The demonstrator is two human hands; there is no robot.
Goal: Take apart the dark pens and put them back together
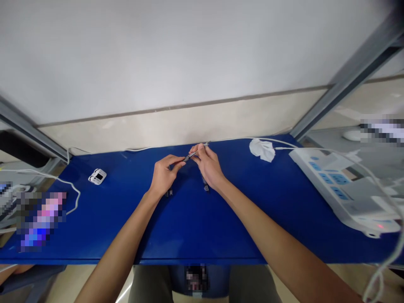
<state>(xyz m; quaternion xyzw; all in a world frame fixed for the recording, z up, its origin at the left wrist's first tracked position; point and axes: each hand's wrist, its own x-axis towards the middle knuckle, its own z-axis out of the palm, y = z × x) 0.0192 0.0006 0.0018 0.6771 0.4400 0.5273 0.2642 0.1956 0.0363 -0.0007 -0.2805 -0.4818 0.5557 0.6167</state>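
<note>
A slim, pen-like rod (pixel 191 155), silver with a dark end, is held between my two hands above the back middle of the blue table. The thumb and fingers of my left hand (pixel 166 172) pinch its dark left end. My right hand (pixel 206 165) is closed round the right part, and a pale tip shows past the fingers. Its exact kind is too small to make out. Beside my left wrist lie small dark-and-clear pieces (pixel 171 192). Another small dark piece (pixel 206 187) is next to my right wrist, partly hidden by that hand.
The blue table (pixel 202 235) meets a pale wall at the back. A white earbud-like case (pixel 97 176) and a blurred-out screen (pixel 43 221) are left. Crumpled tissue (pixel 262 150), a white power strip (pixel 341 189) and a white cable (pixel 383 265) are right.
</note>
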